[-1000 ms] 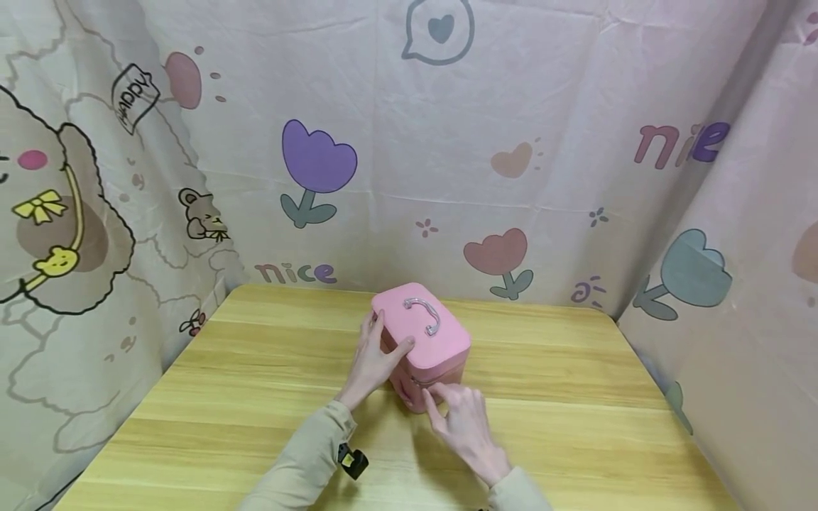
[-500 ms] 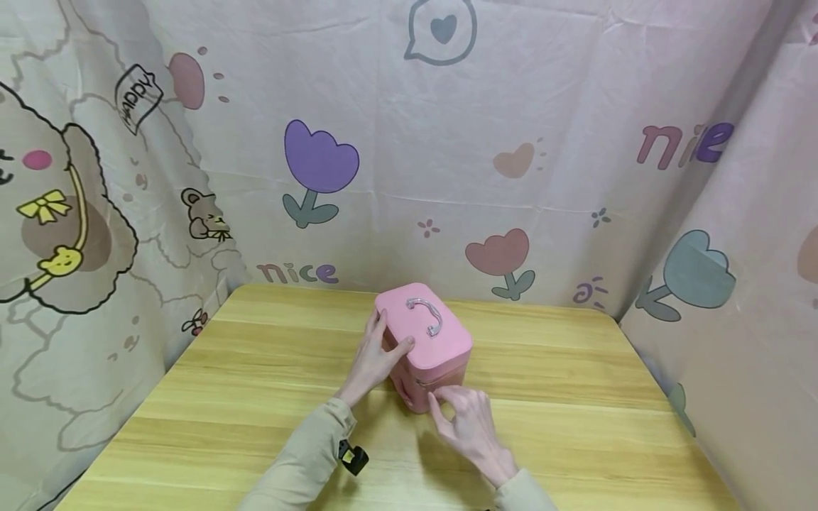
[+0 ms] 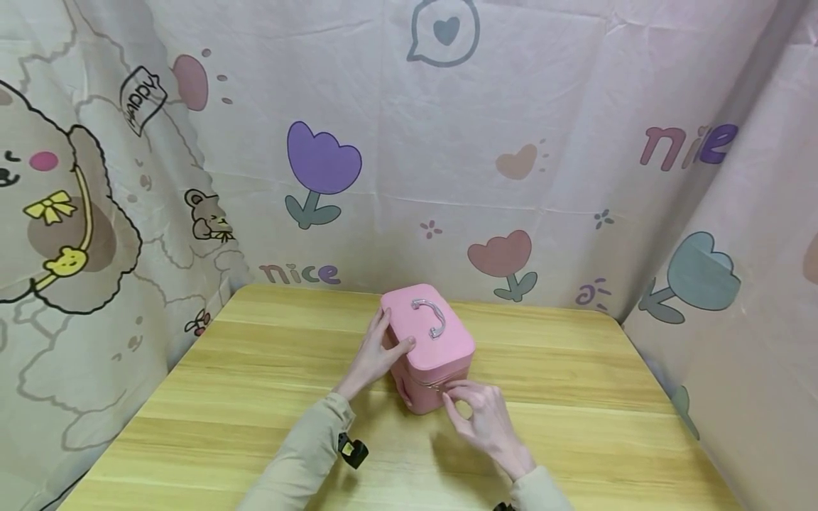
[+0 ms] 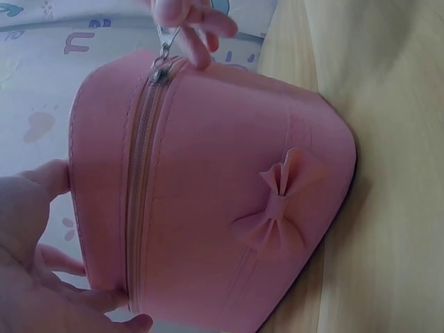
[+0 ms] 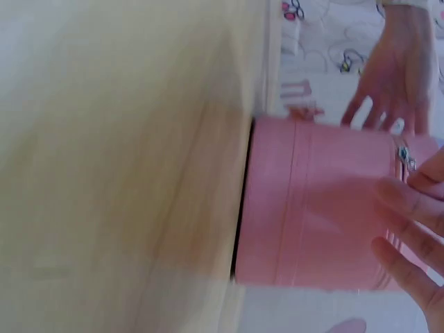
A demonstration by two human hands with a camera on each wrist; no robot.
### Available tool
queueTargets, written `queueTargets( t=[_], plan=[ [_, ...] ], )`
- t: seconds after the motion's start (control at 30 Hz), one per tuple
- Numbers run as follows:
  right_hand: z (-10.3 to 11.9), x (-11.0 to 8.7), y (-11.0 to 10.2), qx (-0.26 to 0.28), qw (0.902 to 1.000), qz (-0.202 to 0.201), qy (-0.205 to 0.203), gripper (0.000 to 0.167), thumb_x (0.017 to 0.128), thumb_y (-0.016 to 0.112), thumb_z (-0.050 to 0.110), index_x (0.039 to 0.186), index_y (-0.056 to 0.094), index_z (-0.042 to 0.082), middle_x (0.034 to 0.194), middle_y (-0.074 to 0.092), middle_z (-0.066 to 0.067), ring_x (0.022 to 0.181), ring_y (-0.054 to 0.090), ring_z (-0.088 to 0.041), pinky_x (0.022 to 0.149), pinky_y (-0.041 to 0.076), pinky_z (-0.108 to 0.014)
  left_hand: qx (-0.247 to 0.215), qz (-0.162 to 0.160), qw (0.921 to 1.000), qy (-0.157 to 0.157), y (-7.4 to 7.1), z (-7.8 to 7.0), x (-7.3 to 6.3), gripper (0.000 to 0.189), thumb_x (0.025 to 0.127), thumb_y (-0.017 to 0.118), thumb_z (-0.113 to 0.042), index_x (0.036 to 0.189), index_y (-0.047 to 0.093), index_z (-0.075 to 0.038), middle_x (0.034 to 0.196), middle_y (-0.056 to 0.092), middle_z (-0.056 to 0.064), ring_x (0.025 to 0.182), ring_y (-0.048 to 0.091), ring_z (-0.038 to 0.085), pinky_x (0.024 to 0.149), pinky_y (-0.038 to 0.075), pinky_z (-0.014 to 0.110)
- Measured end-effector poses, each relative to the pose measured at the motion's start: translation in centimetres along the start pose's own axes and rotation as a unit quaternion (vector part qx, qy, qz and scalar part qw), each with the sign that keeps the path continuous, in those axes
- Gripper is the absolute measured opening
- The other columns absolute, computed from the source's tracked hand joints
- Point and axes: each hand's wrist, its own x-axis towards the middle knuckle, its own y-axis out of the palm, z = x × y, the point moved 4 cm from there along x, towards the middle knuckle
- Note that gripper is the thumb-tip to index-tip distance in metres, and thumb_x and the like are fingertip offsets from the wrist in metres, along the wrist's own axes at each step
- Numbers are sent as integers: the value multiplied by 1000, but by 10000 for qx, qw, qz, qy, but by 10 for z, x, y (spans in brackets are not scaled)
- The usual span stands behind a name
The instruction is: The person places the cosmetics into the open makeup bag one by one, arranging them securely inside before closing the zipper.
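A pink vanity case [image 3: 437,348] with a silver handle [image 3: 429,317] on its lid stands upright on the table. Its zipper [image 4: 142,149] runs just below the lid, and the front carries a pink bow [image 4: 276,208]. My right hand [image 3: 482,419] pinches the zipper pull [image 4: 165,45] at the case's near corner, as the left wrist view shows. Against the left side of the case rests my left hand [image 3: 373,358], its fingers spread and the thumb on the lid's edge. Through the right wrist view, the left hand [image 5: 399,76] shows beyond the case.
A wooden table [image 3: 255,376] lies under the case. Patterned curtains [image 3: 396,177] hang behind it and at both sides. A small black device [image 3: 352,451] is strapped to the left wrist.
My right hand has moved a little to the right along the case's near side, with the zipper pull. The left hand stays against the case, which has shifted slightly in view.
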Motion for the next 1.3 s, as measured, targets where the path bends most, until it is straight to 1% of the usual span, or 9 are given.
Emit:
queueTargets(
  t=[0.2,0.5,0.67,0.8,0.93,1.0,1.07,1.17,1.3],
  plan=[
    [-12,-4,-7,87,9999,124,-4,9,71,76,0,76,76,8,81,79,-6,70,75,-15,66,61,-21,-78,132,9999,3,-1,-1,1,88,93,70,-31,158,21,3,169,8,23,155,11,45,126,16,62],
    [-28,-11,-17,115,9999,40,90,15,68,76,-6,78,76,6,79,78,-8,66,74,-18,66,61,-22,-89,404,9991,57,0,2,8,90,92,71,-33,159,21,1,169,7,23,156,10,44,126,14,62],
    [-40,-15,-27,12,9994,-35,331,14,68,77,-6,78,76,4,75,77,-7,63,73,-18,64,61,-22,-163,669,9976,61,-1,5,13,91,92,72,-33,160,20,-2,170,6,20,156,10,43,126,15,61],
    [-50,-19,-34,-12,9983,-92,583,14,68,78,-7,77,76,2,74,77,-8,62,73,-18,64,61,-23,-292,932,9952,49,-2,7,18,89,93,70,-30,160,18,-4,171,5,16,157,10,39,128,13,57],
    [-54,-21,-36,83,9975,51,698,12,70,77,-7,78,76,3,76,78,-8,65,74,-18,67,62,-22,-355,1209,9919,140,-2,9,24,88,95,69,-27,160,15,-4,171,2,14,157,9,38,128,17,54],
    [-55,-21,-36,218,9960,191,850,12,73,77,-6,80,76,4,76,78,-5,66,74,-15,69,62,-23,-455,1286,9905,171,-2,11,26,87,95,68,-25,161,14,-4,171,0,14,157,8,38,127,20,53],
    [-57,-22,-35,420,9924,374,1091,12,77,76,-4,83,76,6,76,78,-3,68,73,-12,71,62,-25,-579,1307,9896,155,-2,12,27,87,96,68,-24,161,14,-4,171,-1,14,157,7,37,127,21,52],
    [-60,-22,-33,688,9848,631,1462,12,83,73,-1,87,76,10,80,78,-1,75,74,-9,75,63,-29,-632,1240,9902,87,-3,13,26,86,96,67,-24,162,14,-7,171,0,15,158,6,36,128,16,51],
    [-62,-21,-32,914,9785,712,1706,13,87,71,-1,91,76,11,91,80,-5,84,75,-15,80,64,-31,-327,964,9947,131,-2,10,21,83,97,66,-28,161,18,-7,170,7,18,157,11,39,128,14,55]
  ],
)
